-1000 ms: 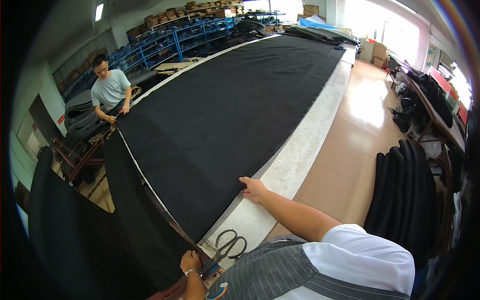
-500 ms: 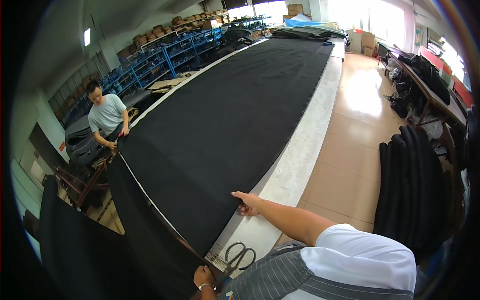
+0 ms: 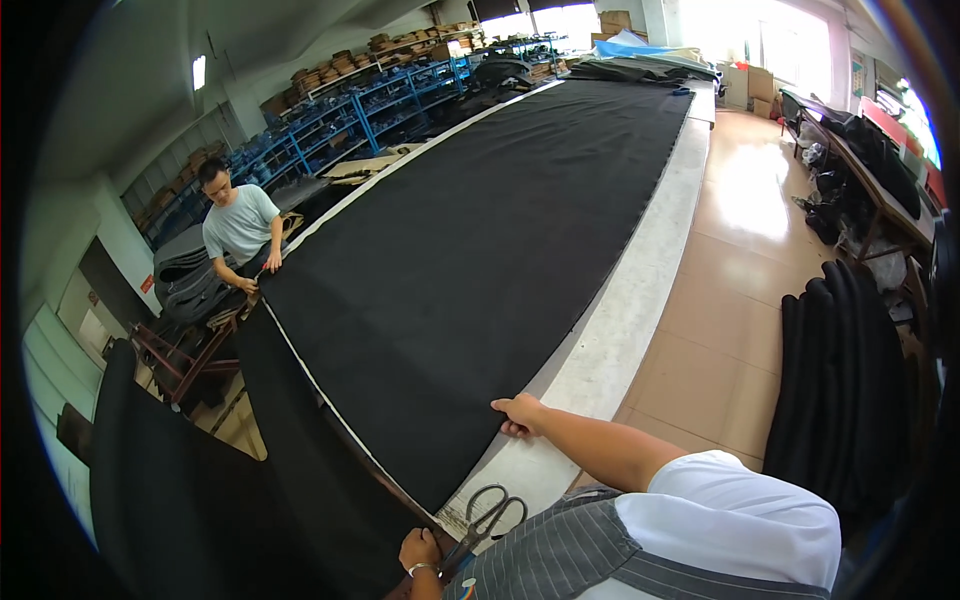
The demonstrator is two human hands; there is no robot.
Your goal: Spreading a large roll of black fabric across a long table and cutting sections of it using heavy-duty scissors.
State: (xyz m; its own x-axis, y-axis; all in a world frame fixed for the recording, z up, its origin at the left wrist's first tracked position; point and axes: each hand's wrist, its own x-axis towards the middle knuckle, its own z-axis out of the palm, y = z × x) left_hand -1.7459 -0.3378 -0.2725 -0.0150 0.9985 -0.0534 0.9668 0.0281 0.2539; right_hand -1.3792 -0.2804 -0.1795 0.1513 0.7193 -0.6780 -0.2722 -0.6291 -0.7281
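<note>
A long sheet of black fabric [image 3: 450,260] lies spread over the white table [image 3: 640,290]. My right hand [image 3: 520,415] is closed on its right edge near the front corner, thumb on top and the other fingers curled at the side. Down at the table's near end, my left hand [image 3: 420,548], with a band at the wrist, is closed at the border of the black fabric hanging off that end; its fingertips are hidden. Large dark-handled scissors [image 3: 490,517] lie just right of my left hand, their blades partly hidden by my apron.
Across the table a person [image 3: 240,225] in a light T-shirt handles the fabric's far left corner, with something small and red in hand. Blue shelving [image 3: 365,120] lines the back left. Black rolls [image 3: 835,380] stand on the tiled floor at right, below a cluttered side bench [image 3: 860,165].
The whole view has shifted, so the scene sits further right and slightly lower. My right hand's fingers have drawn in more tightly at the fabric edge. My left hand stays beside the scissors.
</note>
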